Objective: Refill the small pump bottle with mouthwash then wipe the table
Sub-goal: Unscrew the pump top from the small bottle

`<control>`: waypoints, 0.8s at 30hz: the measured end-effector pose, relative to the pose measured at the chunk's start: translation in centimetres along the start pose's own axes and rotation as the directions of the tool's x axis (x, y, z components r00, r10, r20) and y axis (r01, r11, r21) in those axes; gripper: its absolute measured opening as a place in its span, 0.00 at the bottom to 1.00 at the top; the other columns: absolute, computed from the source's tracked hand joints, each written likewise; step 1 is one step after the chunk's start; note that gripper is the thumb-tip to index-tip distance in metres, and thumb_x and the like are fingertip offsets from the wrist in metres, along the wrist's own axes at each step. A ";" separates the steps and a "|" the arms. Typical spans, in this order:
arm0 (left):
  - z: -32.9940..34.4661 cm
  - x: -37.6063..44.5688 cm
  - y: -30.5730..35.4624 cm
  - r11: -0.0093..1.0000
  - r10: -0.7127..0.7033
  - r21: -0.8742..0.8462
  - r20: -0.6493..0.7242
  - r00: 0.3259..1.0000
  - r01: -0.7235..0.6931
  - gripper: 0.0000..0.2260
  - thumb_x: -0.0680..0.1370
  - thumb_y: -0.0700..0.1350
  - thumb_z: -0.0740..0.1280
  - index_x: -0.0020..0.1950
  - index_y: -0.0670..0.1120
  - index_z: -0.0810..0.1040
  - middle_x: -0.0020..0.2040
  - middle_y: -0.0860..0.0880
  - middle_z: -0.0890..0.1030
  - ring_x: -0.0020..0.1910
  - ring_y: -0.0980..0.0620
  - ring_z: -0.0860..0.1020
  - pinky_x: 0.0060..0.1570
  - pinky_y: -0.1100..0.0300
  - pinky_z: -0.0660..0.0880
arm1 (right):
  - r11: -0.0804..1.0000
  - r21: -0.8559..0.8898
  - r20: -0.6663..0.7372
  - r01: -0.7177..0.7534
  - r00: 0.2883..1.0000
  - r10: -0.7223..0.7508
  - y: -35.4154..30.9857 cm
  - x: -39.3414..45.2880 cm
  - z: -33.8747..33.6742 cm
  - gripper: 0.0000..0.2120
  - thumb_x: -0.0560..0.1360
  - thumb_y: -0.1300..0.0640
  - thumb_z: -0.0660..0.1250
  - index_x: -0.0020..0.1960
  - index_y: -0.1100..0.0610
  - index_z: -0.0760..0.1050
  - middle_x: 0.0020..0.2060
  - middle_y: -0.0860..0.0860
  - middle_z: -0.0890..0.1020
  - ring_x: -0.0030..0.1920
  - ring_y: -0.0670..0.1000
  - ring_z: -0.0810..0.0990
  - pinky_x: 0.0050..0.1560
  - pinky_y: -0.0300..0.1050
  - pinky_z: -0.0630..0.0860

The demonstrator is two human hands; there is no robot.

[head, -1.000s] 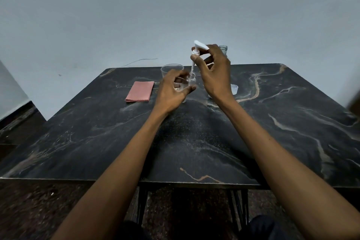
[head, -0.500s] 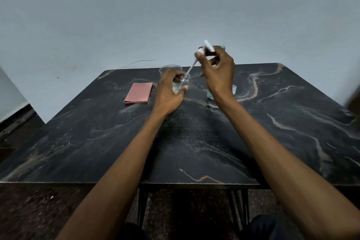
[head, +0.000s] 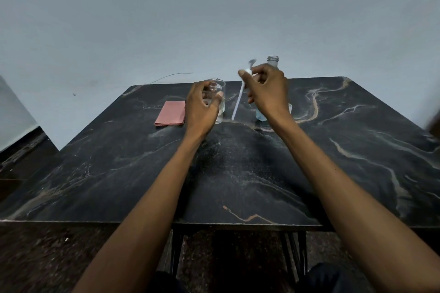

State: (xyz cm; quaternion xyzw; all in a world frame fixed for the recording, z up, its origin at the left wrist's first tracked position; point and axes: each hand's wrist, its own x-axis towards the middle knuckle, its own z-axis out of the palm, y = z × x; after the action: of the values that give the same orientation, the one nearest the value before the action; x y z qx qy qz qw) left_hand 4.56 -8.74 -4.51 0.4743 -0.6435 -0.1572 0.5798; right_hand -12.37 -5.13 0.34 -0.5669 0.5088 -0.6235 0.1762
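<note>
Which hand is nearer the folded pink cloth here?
Left. The left hand, gripping the small bottle, sits just right of the pink cloth. The right hand, holding the pump head, is farther right.

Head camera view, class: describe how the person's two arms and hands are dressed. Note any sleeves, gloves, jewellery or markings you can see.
Both forearms are bare right up to the bottom edge of the picture; no sleeves show. The left hand and the right hand wear no gloves. No rings, watch or bracelets are visible, and no markings can be made out.
</note>
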 end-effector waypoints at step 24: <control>0.4 -1.1 0.8 0.999 0.041 -0.004 0.088 0.995 -0.041 0.08 0.77 0.44 0.74 0.55 0.46 0.81 0.50 0.51 0.84 0.45 0.58 0.80 0.44 0.68 0.74 | 0.705 -0.699 0.257 0.119 0.962 0.092 3.5 -2.3 1.4 0.19 0.72 0.46 0.82 0.46 0.56 0.76 0.44 0.56 0.83 0.47 0.59 0.82 0.42 0.48 0.71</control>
State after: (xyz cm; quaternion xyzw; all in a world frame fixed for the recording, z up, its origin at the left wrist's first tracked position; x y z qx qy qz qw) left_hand 3.73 -7.60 -4.71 0.4531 -0.6779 -0.1664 0.5545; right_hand -11.70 -5.39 -3.97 -0.6746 0.6755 -0.2975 0.0086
